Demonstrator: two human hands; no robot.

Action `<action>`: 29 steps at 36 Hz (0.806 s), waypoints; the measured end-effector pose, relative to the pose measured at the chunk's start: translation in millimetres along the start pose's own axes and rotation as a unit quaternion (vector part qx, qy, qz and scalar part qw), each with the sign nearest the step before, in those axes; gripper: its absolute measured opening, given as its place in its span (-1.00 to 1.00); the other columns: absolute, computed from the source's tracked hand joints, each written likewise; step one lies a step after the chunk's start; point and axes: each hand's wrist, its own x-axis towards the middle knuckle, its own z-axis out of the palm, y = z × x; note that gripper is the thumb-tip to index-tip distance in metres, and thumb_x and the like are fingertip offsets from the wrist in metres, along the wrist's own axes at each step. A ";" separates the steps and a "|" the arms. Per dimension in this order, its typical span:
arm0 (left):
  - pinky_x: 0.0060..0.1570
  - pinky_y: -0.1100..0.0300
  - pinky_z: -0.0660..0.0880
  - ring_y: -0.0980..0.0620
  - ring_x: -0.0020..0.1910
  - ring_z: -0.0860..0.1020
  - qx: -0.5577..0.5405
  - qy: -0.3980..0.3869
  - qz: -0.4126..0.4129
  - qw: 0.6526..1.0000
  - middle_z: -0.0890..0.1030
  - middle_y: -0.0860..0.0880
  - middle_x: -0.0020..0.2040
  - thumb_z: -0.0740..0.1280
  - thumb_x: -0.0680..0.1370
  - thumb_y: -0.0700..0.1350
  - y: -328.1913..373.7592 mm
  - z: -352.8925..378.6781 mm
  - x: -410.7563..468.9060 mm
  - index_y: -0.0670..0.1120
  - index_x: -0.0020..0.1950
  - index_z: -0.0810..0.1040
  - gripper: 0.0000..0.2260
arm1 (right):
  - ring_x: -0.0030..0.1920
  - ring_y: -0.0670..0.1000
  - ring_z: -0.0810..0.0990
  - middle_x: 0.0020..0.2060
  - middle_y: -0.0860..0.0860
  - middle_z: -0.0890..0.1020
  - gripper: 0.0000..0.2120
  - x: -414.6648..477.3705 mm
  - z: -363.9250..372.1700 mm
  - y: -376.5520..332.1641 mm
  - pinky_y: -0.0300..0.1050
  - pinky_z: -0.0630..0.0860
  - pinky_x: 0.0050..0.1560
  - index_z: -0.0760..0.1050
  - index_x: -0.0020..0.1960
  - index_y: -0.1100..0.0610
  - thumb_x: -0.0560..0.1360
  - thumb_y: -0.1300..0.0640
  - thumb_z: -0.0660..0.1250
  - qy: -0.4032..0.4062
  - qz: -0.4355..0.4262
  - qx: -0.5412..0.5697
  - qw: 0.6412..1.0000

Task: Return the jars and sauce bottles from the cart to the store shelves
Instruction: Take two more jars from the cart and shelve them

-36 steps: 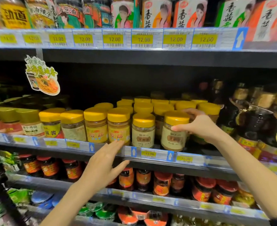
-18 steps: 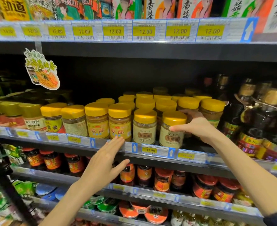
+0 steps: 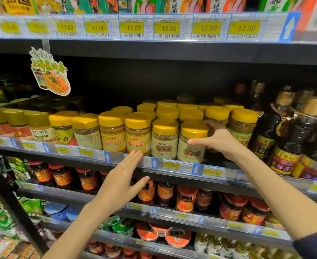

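A yellow-lidded jar with a cream label (image 3: 192, 143) stands at the front of the middle shelf (image 3: 176, 168), second from the right in the row of yellow-lidded jars. My right hand (image 3: 217, 142) wraps it from the right, thumb on the label and fingers behind. My left hand (image 3: 123, 181) hovers open and flat in front of the shelf edge, below an orange-labelled jar (image 3: 138, 136), holding nothing. The cart is out of view.
Dark sauce bottles (image 3: 292, 139) crowd the shelf right of the jars. Red-lidded jars (image 3: 185, 200) fill the shelf below, bowl packs (image 3: 161, 233) lower still. A paper promo tag (image 3: 50, 71) hangs from the upper shelf at left. A black upright (image 3: 10, 202) runs diagonally at lower left.
My right hand stays on the cream-labelled jar, which has hardly shifted. My left hand has risen slightly toward the shelf edge. The view has tilted up a little.
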 end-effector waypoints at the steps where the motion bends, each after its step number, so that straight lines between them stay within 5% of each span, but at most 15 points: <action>1: 0.38 0.31 0.04 0.30 0.45 -0.02 0.001 -0.001 -0.002 1.000 0.04 0.22 0.44 0.28 0.51 0.12 -0.1 0.3 0.0 0.02 0.51 0.09 -0.36 | 0.14 -0.06 0.43 0.14 -0.12 0.43 -0.29 -0.2 0.4 0.1 -0.08 0.47 0.11 0.33 0.35 0.03 0.27 0.09 0.54 0.000 -0.002 0.002 1.000; 8: 0.36 0.34 0.00 0.30 0.45 -0.08 0.002 -0.022 0.000 1.000 0.02 0.19 0.47 0.27 0.52 0.11 0.9 -2.0 0.1 0.00 0.53 0.05 -0.34 | 0.18 -0.06 0.47 0.26 -0.04 0.48 -0.29 -5.2 2.4 4.6 -0.15 0.43 0.12 0.31 0.39 0.06 0.31 0.06 0.50 -0.010 -0.018 -0.004 1.000; 14: 0.34 0.35 -0.03 0.33 0.41 -0.16 0.000 -0.073 0.017 0.997 -0.12 0.26 0.42 0.25 0.54 0.11 -1.3 -14.8 -2.3 0.03 0.54 -0.04 -0.32 | 0.20 0.03 0.52 0.24 0.04 0.54 -0.19 -13.7 1.6 -5.7 0.01 0.48 0.22 0.35 0.34 0.11 0.19 -0.16 0.50 -0.007 -0.011 -0.111 0.994; 21: 0.42 0.25 0.11 0.31 0.44 -0.03 -0.007 -0.070 0.016 0.997 0.08 0.13 0.53 0.26 0.54 0.07 -27.8 -42.4 -22.7 0.05 0.52 0.06 -0.38 | 0.35 0.17 0.35 0.32 0.20 0.40 -0.19 -38.6 14.0 -28.3 0.03 0.30 0.33 0.24 0.42 0.22 0.30 -0.01 0.52 0.087 -0.073 -0.342 0.933; 29: 0.44 0.18 0.13 0.13 0.51 0.07 0.039 -0.109 -0.052 0.992 0.09 0.08 0.54 0.24 0.55 0.08 -95.9 -112.4 -79.2 0.03 0.53 0.04 -0.38 | 0.52 0.10 0.09 0.49 0.13 0.21 -0.28 -69.8 123.9 -79.3 0.04 0.07 0.50 0.18 0.47 0.18 0.44 -0.03 0.38 0.007 -0.165 -0.385 0.908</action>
